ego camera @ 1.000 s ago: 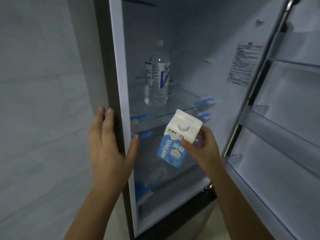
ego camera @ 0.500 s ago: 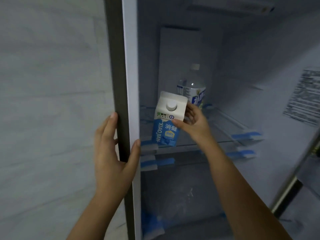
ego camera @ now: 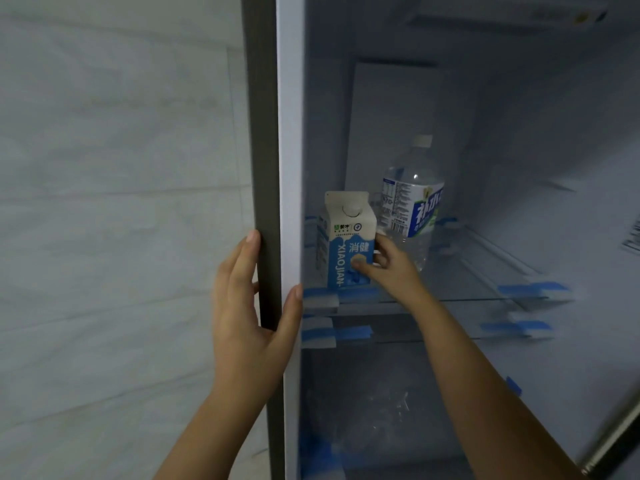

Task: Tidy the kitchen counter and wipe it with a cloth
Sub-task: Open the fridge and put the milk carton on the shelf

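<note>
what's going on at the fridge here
A person's right hand grips a small blue-and-white carton, upright and apparently resting on the front left of the open fridge's clear glass shelf. A clear plastic water bottle with a white cap stands just behind it to the right. The left hand holds the edge of the fridge's grey side wall.

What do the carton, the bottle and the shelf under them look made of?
Carton: coated paperboard, matte printed faces, folded gable top, likely plastic screw cap. Bottle: clear plastic, probably; see-through wall, glossy wrap label. Shelf: apparently clear glass or plastic, transparent with a thin bright edge.
</note>
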A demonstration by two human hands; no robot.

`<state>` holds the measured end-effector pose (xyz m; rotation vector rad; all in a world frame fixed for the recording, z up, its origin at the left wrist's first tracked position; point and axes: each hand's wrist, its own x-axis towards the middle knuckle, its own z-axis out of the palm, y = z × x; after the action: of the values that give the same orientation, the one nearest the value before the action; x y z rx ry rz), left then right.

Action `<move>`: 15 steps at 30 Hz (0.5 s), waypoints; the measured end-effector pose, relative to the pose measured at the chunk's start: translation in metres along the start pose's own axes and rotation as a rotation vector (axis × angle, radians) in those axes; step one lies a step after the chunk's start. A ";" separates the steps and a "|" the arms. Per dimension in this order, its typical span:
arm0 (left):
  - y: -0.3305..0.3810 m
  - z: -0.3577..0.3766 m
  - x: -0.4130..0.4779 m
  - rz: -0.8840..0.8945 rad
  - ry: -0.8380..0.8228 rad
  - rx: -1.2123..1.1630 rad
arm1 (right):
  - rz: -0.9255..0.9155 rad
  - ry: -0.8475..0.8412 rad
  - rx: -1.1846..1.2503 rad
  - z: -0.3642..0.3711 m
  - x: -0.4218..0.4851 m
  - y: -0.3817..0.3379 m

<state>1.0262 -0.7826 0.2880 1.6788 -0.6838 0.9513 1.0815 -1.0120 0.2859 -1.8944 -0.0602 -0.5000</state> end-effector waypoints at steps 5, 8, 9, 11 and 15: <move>-0.001 0.000 0.000 -0.008 -0.012 0.009 | 0.006 0.069 -0.139 0.012 0.003 0.000; 0.000 -0.001 0.001 -0.002 -0.017 0.009 | 0.026 0.114 -0.190 0.016 0.004 -0.003; 0.001 -0.002 0.001 -0.002 -0.020 0.012 | 0.032 0.130 -0.209 0.017 0.005 -0.004; 0.001 -0.003 0.002 -0.005 -0.032 0.016 | 0.037 0.151 -0.257 0.020 0.008 -0.006; 0.001 -0.006 0.003 0.000 -0.051 0.011 | 0.023 0.173 -0.343 0.029 0.013 -0.009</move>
<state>1.0250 -0.7774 0.2918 1.7178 -0.7129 0.9167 1.0998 -0.9851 0.2906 -2.1735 0.1718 -0.6908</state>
